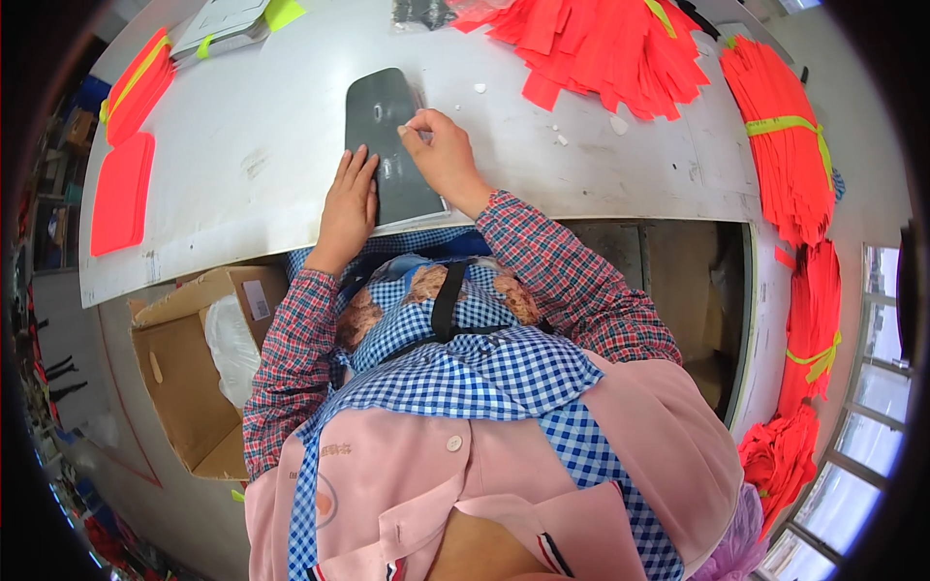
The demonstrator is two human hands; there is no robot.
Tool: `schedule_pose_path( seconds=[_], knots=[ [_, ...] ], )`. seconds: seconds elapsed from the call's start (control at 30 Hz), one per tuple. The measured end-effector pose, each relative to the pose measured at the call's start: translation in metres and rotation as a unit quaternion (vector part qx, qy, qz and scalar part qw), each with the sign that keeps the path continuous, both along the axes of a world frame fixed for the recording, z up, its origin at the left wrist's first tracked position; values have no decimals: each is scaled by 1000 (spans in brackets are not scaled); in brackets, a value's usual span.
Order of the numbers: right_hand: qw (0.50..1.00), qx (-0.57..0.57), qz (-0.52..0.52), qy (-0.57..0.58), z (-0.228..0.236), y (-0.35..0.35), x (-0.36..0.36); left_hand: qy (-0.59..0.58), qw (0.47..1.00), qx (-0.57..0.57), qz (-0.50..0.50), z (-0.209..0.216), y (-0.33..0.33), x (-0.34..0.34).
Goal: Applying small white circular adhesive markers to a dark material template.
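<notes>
A dark grey-green flat piece [383, 111], rounded at its far end, lies on the white table near its front edge. My left hand [349, 205] rests on the piece's left side with the fingers stretched out. Over the piece's right side, my right hand [441, 150] is closed in a pinch, thumb against fingers. Whatever sits between those fingertips is too small to make out. A pale edge shows along the right side of the dark piece, as if another layer lies beneath it. Small white bits [618, 125] are scattered to the right of my right hand.
Fanned red strips [610, 53] lie at the back. Tied red bundles [780, 136] hang or lie along the right side. Red rounded pieces [123, 194] and a paper stack [221, 27] are at the left. Below the table edge stands an open cardboard box [189, 368].
</notes>
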State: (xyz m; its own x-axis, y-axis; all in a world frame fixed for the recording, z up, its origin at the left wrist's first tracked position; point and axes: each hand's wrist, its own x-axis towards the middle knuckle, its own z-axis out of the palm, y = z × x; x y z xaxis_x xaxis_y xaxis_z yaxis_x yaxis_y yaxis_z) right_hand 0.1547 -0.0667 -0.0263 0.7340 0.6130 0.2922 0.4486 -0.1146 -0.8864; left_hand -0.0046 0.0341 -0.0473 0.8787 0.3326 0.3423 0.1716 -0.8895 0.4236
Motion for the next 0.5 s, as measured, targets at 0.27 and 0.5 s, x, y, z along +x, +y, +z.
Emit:
schedule_pose_path(
  seconds=[0.27, 0.5],
  knots=[
    [982, -102, 121, 105, -1, -7, -1, 2, 1000, 3, -2, -1, -1, -2],
    [997, 27, 11, 73, -14, -6, 6, -149, 981, -41, 121, 20, -11, -9]
  ],
)
